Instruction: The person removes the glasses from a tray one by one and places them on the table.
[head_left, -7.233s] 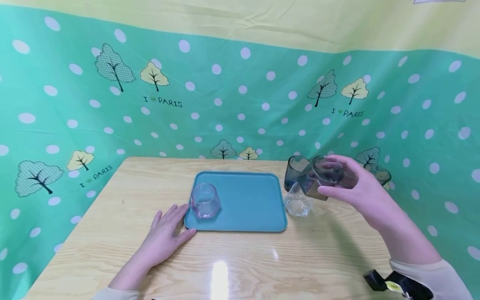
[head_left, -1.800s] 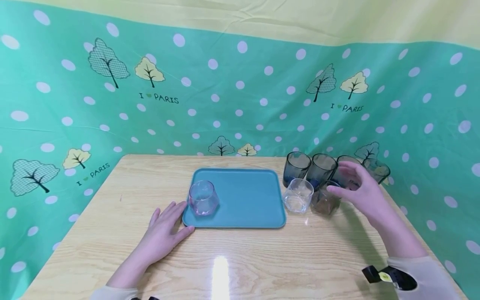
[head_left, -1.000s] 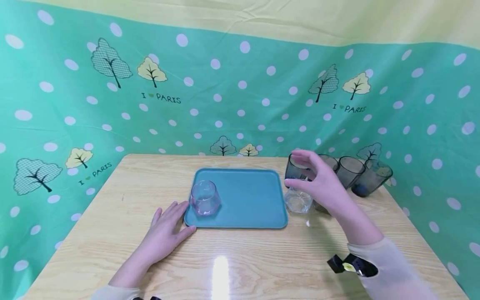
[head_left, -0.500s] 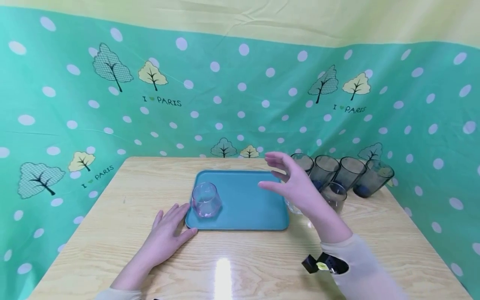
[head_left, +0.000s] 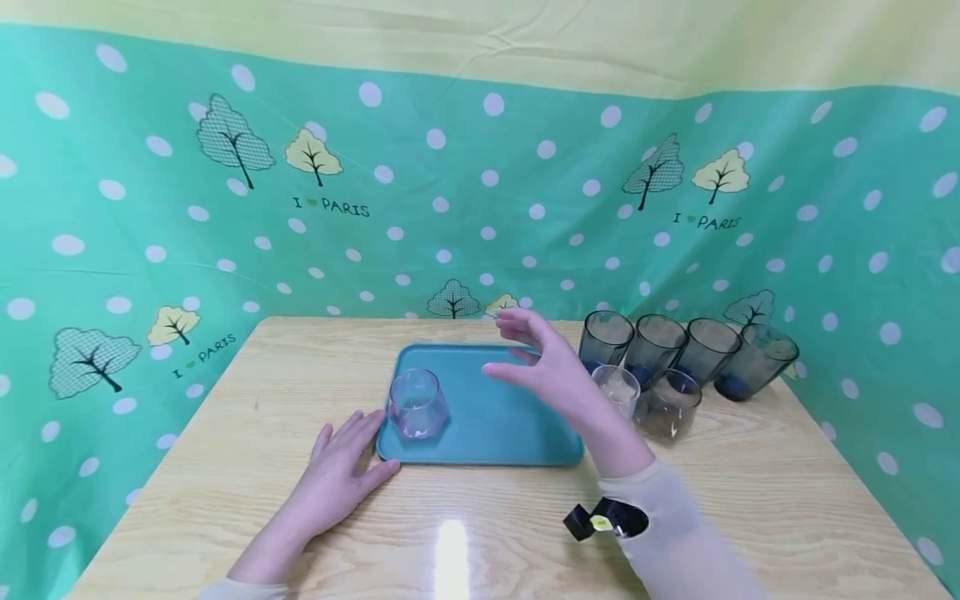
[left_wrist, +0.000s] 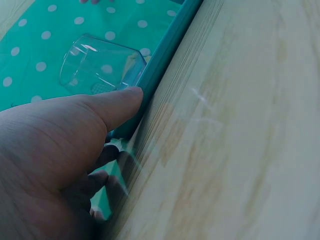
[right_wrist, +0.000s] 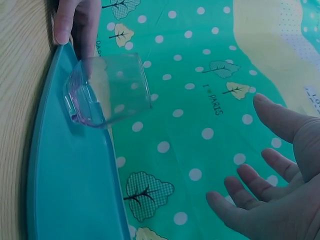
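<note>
A clear pink-tinted drinking glass (head_left: 418,405) stands upright at the left end of the blue tray (head_left: 495,429). My left hand (head_left: 337,479) lies at the tray's left corner, fingers along the side and thumb at the front edge. In the left wrist view, the thumb (left_wrist: 117,107) reaches the tray rim. My right hand (head_left: 551,371) hovers over the tray's right half with fingers spread and nothing between them. In the right wrist view, its fingers (right_wrist: 257,182) point toward the pink glass, apart from it.
Right of the tray stands a back row of tall smoky glasses (head_left: 656,350). In front of them are a clear glass (head_left: 617,387), partly behind my right wrist, and a short brown-grey glass (head_left: 670,408). A green polka-dot cloth (head_left: 465,200) rises behind the wooden table (head_left: 360,550).
The dark glass my right hand held has been set down among those on the right. Emptied, that hand has moved left over the tray. My left hand stays at the tray's corner.
</note>
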